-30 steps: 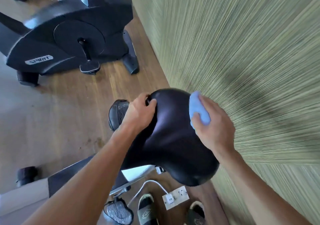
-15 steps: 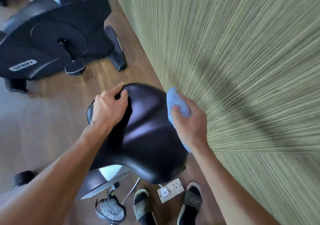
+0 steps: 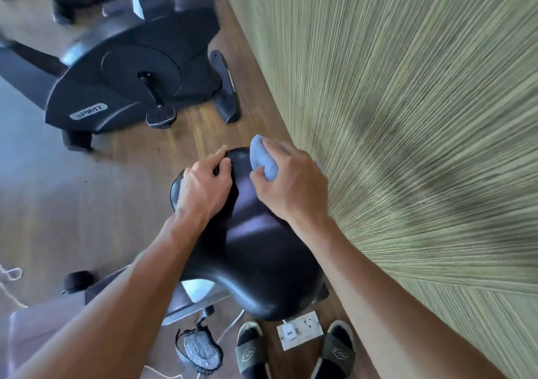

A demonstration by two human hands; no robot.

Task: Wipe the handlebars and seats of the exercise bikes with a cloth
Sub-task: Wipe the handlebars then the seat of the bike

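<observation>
Bright, even daylight; pale glare streaks the glossy black padded bike seat (image 3: 256, 250); motion blur and wide-angle bending smear the edges

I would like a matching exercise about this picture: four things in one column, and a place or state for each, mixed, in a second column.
1. cloth
2. left hand
3. wall socket plate
4. second bike

A. on the floor between the sandals
B. standing farther back
C. bunched in the right hand
D. gripping the seat near its nose

Pairs: 1-C, 2-D, 3-A, 4-B
</observation>
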